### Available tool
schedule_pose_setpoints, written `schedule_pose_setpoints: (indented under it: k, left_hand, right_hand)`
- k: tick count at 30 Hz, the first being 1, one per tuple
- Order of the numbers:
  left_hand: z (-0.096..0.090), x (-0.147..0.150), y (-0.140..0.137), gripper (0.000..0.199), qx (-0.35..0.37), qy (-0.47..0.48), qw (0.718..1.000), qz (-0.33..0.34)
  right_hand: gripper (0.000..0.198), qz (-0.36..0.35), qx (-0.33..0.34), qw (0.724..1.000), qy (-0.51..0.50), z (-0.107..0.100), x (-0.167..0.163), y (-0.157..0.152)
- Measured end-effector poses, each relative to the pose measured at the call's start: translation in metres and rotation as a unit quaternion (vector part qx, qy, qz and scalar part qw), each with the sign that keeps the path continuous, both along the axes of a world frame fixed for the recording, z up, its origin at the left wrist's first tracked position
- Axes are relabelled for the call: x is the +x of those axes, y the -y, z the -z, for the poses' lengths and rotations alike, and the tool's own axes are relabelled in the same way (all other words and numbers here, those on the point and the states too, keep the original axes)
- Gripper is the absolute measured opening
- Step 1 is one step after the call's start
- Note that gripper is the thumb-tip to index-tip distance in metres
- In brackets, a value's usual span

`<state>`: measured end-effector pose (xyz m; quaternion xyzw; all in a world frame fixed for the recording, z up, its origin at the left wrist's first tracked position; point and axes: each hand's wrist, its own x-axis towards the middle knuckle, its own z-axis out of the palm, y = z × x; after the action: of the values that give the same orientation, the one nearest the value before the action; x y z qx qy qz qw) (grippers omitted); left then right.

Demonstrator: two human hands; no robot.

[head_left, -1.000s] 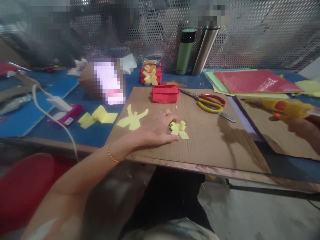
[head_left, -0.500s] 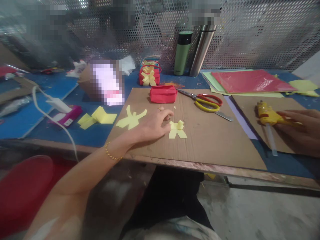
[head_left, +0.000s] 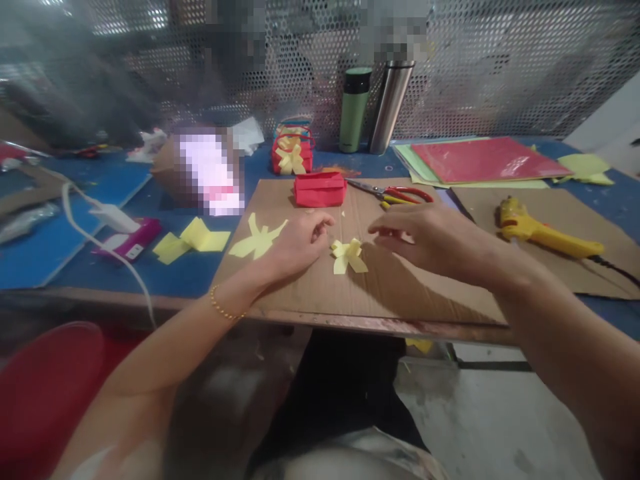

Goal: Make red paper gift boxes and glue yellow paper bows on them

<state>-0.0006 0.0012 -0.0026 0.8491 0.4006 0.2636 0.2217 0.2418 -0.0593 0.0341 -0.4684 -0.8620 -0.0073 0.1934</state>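
A small yellow paper bow [head_left: 349, 256] lies on the cardboard sheet [head_left: 320, 293], between my two hands. My left hand [head_left: 306, 240] rests just left of it, fingers loosely curled with a gap to the thumb and nothing visible in them. From the right, my right hand [head_left: 415, 233] reaches in above the cardboard, fingers bent and apart, holding nothing. A flat yellow paper cutout [head_left: 257, 239] lies partly behind my left hand. Beyond the hands sits a red paper box [head_left: 320, 189]. The yellow glue gun [head_left: 545, 233] lies on a second cardboard piece [head_left: 580, 207] at the right.
Scissors [head_left: 373, 189] lie behind my right hand, partly hidden. Farther back stand a decorated red box [head_left: 293, 157], a green bottle [head_left: 354, 113] and a steel flask [head_left: 391, 110]. Coloured sheets [head_left: 490, 160] are stacked at back right. Yellow scraps [head_left: 193, 239] and a purple power strip [head_left: 131, 239] lie left.
My right hand has let go of the glue gun, leaving it on the right cardboard, and has moved left toward the bow. My left hand has drawn slightly away from the bow.
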Motion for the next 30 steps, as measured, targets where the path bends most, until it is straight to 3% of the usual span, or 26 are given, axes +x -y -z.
schedule_pose_setpoints:
  k: [6, 11, 17, 21, 24, 27, 30]
  left_hand:
    - [-0.001, 0.000, 0.002, 0.027, 0.009, 0.002, 1.000, -0.001]
    - [-0.005, 0.000, 0.006, 0.028, 0.000, -0.003, 1.000, -0.008]
    - [-0.007, -0.001, 0.004, 0.021, -0.014, 0.027, 0.999, -0.031]
    - [-0.008, -0.003, -0.002, 0.015, -0.041, 0.074, 0.996, -0.044]
    - [-0.009, -0.005, -0.003, 0.019, -0.108, 0.109, 0.988, -0.029]
    - [-0.012, -0.005, -0.001, 0.022, -0.189, 0.130, 0.973, -0.009]
    - [-0.015, -0.004, 0.004, 0.019, -0.223, 0.136, 0.965, -0.001]
  right_hand:
    - [0.039, -0.007, -0.089, 0.996, 0.033, 0.018, -0.012, -0.024]
    - [0.030, -0.022, -0.060, 0.997, -0.031, 0.034, -0.014, -0.025]
    - [0.021, -0.005, -0.052, 0.996, -0.078, 0.035, -0.013, -0.022]
    - [0.021, -0.009, 0.015, 0.996, -0.091, 0.035, -0.006, -0.026]
    - [0.023, -0.012, 0.083, 0.993, -0.081, 0.033, 0.000, -0.032]
    - [0.024, -0.023, 0.115, 0.990, -0.075, 0.031, 0.001, -0.033]
    - [0.024, -0.017, 0.140, 0.987, -0.072, 0.029, -0.003, -0.031]
